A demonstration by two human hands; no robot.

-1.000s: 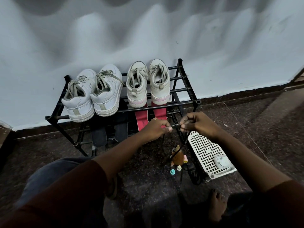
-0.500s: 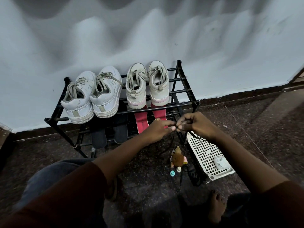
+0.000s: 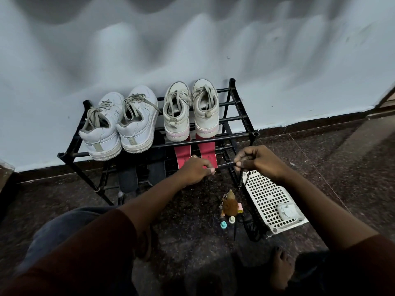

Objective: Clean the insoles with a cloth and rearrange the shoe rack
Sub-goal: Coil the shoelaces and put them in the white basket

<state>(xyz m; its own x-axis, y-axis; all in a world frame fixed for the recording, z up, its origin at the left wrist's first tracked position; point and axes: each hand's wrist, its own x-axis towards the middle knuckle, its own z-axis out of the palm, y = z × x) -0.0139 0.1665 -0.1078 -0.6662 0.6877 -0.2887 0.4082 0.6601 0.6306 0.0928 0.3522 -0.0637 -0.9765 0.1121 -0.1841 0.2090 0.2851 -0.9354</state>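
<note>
"While the hands were curled in front of the shoe rack (image 3: 235, 136), what did they hold?"

"The left hand (image 3: 196, 169) and right hand (image 3: 260, 161) each pinched a thin black cord (image 3: 224, 166), stretched between them."

"And the insoles?"

"The red insoles (image 3: 183, 155) lay on the lower shelf under the beige sneakers (image 3: 176, 112), the dark insoles (image 3: 128, 178) beneath the white sneakers (image 3: 136, 120)."
</note>
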